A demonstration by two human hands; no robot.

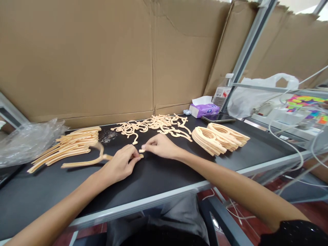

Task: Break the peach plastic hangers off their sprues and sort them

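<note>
Over the middle of the black table, my left hand (122,163) is closed on a cream branched piece (88,163); its curved arms stick out to the left and its end shows past my fingertips. My right hand (160,146) pinches a small cream piece (141,150) close to that end, with a narrow gap between them. Behind my hands lies a loose pile of cream hook-shaped pieces (159,121). A stack of long curved strips (74,141) is on the left. To the right stand stacked cream pieces with oval rings (212,141).
A clear plastic bag (30,140) lies at the far left. At the back right are a purple tissue pack (205,109), a phone (219,118) and a bottle (222,94). Cardboard (102,61) walls the back; white cables (289,140) hang at right.
</note>
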